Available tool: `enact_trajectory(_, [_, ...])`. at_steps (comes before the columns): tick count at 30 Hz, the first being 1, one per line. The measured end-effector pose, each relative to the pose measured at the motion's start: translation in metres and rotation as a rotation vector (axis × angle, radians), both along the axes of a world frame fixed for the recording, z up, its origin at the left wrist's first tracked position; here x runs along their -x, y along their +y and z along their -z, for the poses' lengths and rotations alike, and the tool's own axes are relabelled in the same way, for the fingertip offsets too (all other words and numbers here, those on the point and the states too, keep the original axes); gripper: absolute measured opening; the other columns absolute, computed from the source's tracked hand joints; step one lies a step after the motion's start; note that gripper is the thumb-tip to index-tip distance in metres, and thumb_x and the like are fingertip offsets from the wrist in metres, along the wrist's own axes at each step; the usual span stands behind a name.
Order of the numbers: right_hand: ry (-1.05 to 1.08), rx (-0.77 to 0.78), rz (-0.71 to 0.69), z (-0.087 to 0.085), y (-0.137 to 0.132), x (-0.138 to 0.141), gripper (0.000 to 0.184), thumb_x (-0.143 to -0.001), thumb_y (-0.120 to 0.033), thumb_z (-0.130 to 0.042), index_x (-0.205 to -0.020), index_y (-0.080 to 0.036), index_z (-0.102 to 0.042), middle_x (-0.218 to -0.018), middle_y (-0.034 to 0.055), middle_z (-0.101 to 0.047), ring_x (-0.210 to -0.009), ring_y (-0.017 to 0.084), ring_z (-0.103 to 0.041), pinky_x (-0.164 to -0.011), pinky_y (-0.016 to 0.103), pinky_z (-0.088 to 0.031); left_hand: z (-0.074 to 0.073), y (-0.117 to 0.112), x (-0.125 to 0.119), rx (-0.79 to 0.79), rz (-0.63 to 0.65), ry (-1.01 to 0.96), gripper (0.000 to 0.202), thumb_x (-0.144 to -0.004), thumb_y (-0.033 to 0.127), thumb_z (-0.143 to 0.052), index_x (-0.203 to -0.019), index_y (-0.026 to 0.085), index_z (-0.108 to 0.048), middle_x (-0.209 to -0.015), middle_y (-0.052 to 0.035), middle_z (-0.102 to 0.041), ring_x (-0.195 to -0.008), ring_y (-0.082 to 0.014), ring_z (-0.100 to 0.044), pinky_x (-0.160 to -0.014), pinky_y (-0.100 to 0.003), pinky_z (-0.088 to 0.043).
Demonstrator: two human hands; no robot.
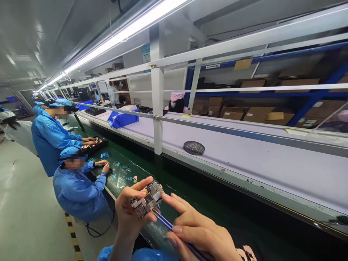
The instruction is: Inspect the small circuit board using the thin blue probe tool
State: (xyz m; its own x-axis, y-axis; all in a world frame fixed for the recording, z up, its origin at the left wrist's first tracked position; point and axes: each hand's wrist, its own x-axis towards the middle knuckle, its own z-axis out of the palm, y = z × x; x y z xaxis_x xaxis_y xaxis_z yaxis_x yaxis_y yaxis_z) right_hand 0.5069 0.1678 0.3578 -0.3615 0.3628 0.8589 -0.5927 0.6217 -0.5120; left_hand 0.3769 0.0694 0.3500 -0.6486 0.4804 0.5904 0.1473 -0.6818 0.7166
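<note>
My left hand [129, 208] grips a small circuit board [140, 207] by its edges, thumb below and fingers above, raised over the green bench. Metal shields and dark chips cover the board's face. In my right hand [199, 228] is a pair of tweezers [164, 219], pinched between thumb and fingers, its tips touching or very near the board's lower middle. The right index finger reaches to the board's upper right part. Whether the tweezer tips hold anything is too small to tell.
Blue and copper-coloured pieces [129, 178] lie on the green bench [174, 197] ahead. Two co-workers in blue coats [78, 192] work along its left side. Behind a white post [157, 134] runs a pale shelf with a black mesh basket [194, 148] and a blue bin [123, 119].
</note>
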Motion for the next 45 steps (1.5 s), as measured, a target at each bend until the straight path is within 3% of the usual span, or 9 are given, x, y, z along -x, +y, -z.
enact_trajectory(7, [-0.013, -0.03, -0.013, -0.001, 0.009, -0.005, 0.024, -0.087, -0.005, -0.071, -0.105, -0.02, -0.067, -0.077, 0.0001, -0.067, -0.106, 0.032, -0.076, -0.103, 0.055, -0.062, -0.006, 0.006, -0.005, 0.018, -0.002, 0.018, 0.034, -0.073, 0.026, -0.092, -0.101, 0.03, -0.073, -0.13, -0.0016, -0.074, -0.065, -0.0124, -0.075, -0.054, -0.019, -0.06])
enact_trajectory(11, [-0.035, -0.063, -0.005, -0.003, 0.012, -0.005, 0.023, -0.084, -0.005, -0.074, -0.102, -0.02, -0.069, -0.075, -0.0003, -0.068, -0.103, 0.031, -0.077, -0.103, 0.052, -0.062, -0.002, 0.006, -0.006, 0.037, -0.035, -0.041, 0.035, -0.071, 0.031, -0.093, -0.099, 0.029, -0.072, -0.129, -0.0007, -0.074, -0.082, -0.016, -0.078, -0.065, -0.019, -0.062])
enact_trajectory(14, [-0.029, -0.048, -0.007, -0.004, 0.013, -0.004, 0.022, -0.084, -0.007, -0.075, -0.1, -0.021, -0.07, -0.074, -0.0007, -0.069, -0.1, 0.03, -0.078, -0.101, 0.051, -0.063, -0.002, 0.006, -0.007, 0.034, -0.056, -0.053, 0.037, -0.069, 0.033, -0.094, -0.097, 0.028, -0.071, -0.126, -0.0008, -0.075, -0.097, -0.0209, -0.078, -0.081, -0.026, -0.065])
enact_trajectory(18, [-0.017, -0.047, -0.007, -0.002, 0.013, -0.002, 0.024, -0.083, -0.006, -0.076, -0.101, -0.021, -0.071, -0.075, -0.0011, -0.07, -0.098, 0.029, -0.079, -0.102, 0.05, -0.063, -0.003, 0.007, -0.006, 0.022, -0.042, -0.038, 0.035, -0.072, 0.032, -0.093, -0.1, 0.029, -0.071, -0.128, -0.0006, -0.074, -0.102, -0.0223, -0.078, -0.089, -0.031, -0.065])
enact_trajectory(27, [-0.025, -0.115, -0.027, 0.001, 0.013, 0.0, 0.022, -0.085, -0.002, -0.072, -0.099, -0.017, -0.066, -0.08, 0.0006, -0.068, -0.108, 0.031, -0.076, -0.106, 0.053, -0.06, 0.001, 0.009, -0.001, -0.032, -0.032, 0.029, 0.036, -0.074, 0.03, -0.092, -0.103, 0.03, -0.07, -0.131, 0.0029, -0.073, -0.107, -0.0161, -0.076, -0.1, -0.025, -0.06])
enact_trajectory(34, [-0.032, -0.095, -0.031, -0.003, 0.01, -0.001, 0.021, -0.085, -0.002, -0.07, -0.098, -0.018, -0.065, -0.077, -0.0009, -0.069, -0.109, 0.03, -0.076, -0.107, 0.051, -0.06, 0.001, 0.005, 0.0, -0.014, -0.031, 0.034, 0.039, -0.072, 0.032, -0.093, -0.104, 0.031, -0.07, -0.131, 0.0036, -0.073, -0.102, -0.0177, -0.077, -0.091, -0.026, -0.064])
enact_trajectory(45, [0.05, -0.089, 0.032, 0.001, 0.007, 0.008, 0.014, -0.088, -0.008, -0.071, -0.09, -0.02, -0.064, -0.069, -0.0036, -0.069, -0.101, 0.028, -0.078, -0.113, 0.051, -0.054, 0.005, 0.003, -0.002, -0.005, -0.004, 0.007, 0.036, -0.074, 0.032, -0.091, -0.103, 0.031, -0.07, -0.132, 0.0041, -0.072, -0.105, -0.0142, -0.076, -0.093, -0.021, -0.062])
